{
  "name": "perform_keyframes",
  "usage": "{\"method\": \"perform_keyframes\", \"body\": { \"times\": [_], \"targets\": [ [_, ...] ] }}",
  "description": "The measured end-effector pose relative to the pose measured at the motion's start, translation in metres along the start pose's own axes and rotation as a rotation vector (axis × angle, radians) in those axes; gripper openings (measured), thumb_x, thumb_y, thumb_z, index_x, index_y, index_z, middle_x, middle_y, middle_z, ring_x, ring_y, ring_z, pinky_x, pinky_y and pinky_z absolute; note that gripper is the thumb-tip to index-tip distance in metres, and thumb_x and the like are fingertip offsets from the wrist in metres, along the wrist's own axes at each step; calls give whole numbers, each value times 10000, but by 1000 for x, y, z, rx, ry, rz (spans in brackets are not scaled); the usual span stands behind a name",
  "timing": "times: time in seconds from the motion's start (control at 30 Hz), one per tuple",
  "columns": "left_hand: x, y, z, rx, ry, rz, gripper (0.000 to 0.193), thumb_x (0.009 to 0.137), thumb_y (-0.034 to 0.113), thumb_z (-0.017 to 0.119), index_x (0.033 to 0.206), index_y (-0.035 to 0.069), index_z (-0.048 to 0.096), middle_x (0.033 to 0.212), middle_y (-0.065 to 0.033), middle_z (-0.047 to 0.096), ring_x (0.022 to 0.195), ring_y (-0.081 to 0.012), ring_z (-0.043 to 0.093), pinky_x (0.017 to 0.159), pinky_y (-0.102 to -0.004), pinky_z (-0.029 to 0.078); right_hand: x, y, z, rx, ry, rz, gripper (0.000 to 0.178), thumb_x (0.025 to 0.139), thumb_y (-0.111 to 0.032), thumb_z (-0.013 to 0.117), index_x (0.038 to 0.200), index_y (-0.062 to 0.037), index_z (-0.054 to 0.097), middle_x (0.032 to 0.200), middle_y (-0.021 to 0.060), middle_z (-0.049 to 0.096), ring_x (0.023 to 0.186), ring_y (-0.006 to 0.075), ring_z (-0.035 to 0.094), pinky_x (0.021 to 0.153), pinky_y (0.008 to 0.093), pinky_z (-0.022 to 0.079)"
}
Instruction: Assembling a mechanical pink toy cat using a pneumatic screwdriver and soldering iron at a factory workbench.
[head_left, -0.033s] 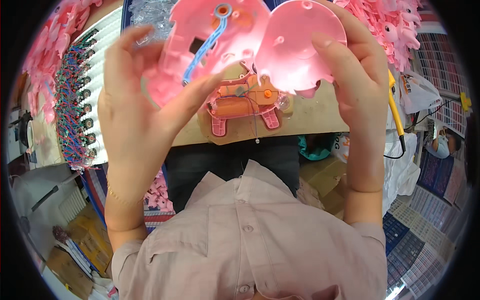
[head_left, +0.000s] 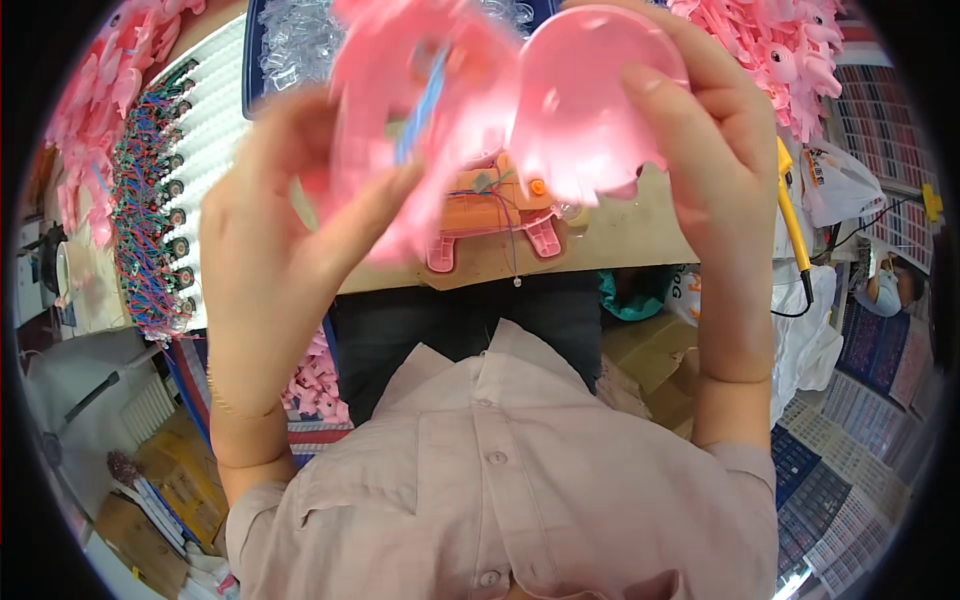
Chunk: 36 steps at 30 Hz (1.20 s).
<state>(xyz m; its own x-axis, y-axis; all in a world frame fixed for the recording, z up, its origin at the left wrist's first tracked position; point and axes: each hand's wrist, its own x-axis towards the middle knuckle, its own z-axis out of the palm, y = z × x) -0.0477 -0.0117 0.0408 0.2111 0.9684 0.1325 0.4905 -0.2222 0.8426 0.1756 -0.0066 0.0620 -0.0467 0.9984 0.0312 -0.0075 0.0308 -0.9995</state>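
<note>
My left hand (head_left: 285, 225) is closed around a large pink plastic toy shell (head_left: 380, 60), blurred by motion, its hollow inside facing me. A slim blue plastic lever (head_left: 425, 105) lies inside that shell. In my right hand (head_left: 705, 150) is a smaller rounded pink shell (head_left: 605, 85), thumb on its inner face and fingers behind. The edges of the two shells meet or nearly meet; I cannot tell whether they touch. Beneath them on the table lies a pink toy body with stubby legs (head_left: 543, 238) and an orange mechanism (head_left: 490, 205) with thin wires, partly hidden by the left shell.
A white ridged tray (head_left: 215, 110) at left bears bundled wires with small round parts (head_left: 145, 200). Behind my left hand is a blue bin (head_left: 255, 60) of clear plastic parts. Pink toy pieces (head_left: 770, 50) pile up at far right, near a yellow-handled tool (head_left: 793, 220).
The left shell has turned and shifted, covering more of the orange mechanism; its blue lever now looks steeper and shorter. The right shell has moved slightly left.
</note>
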Motion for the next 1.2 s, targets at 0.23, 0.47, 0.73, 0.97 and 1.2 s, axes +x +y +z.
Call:
{"method": "perform_keyframes", "body": {
  "times": [0.23, 0.47, 0.73, 0.97, 1.2],
  "targets": [
    [-32, -59, -35, -835, -511, -584, 320, 841, 141, 677, 1100, -36, 612, 950, -66, 663, 858, -105, 620, 763, -249, 486, -13, 24, -19, -197, -233, -155, 342, 943, -206, 541, 1201, 18, 564, 1085, 89, 630, 913, 156, 614, 784, 285, 495],
    [-24, -55, -10, -913, -73, -454, 456, 884, 96, 610, 1285, -39, 442, 1148, -104, 597, 1000, -158, 609, 843, -317, 501, -51, 77, -13, -1184, -622, -948, 290, 701, -99, 650, 988, -131, 666, 1084, 64, 608, 812, 174, 569, 686, 305, 467],
    [-30, -53, 19, -878, -19, -518, 313, 952, 145, 551, 1218, -15, 514, 1111, -73, 611, 968, -120, 608, 821, -279, 499, -35, 68, 10, -621, -523, -297, 167, 766, -87, 717, 913, -39, 655, 782, 71, 640, 675, 197, 619, 621, 323, 483],
    [-21, -49, 31, -672, -89, -448, 429, 815, 82, 693, 1187, -46, 523, 1011, -96, 656, 873, -123, 630, 756, -264, 517, -38, 78, 6, -518, -460, -339, 133, 799, -24, 694, 928, -3, 668, 791, 105, 658, 615, 146, 613, 545, 247, 464],
    [-32, -46, 36, -487, -47, -425, 382, 795, 66, 679, 1129, -55, 540, 1023, -108, 652, 914, -129, 624, 791, -279, 512, -36, 73, 12, -382, -290, -152, 117, 815, 31, 647, 930, 27, 667, 824, 74, 655, 676, 98, 604, 575, 220, 477]
  ]
}}
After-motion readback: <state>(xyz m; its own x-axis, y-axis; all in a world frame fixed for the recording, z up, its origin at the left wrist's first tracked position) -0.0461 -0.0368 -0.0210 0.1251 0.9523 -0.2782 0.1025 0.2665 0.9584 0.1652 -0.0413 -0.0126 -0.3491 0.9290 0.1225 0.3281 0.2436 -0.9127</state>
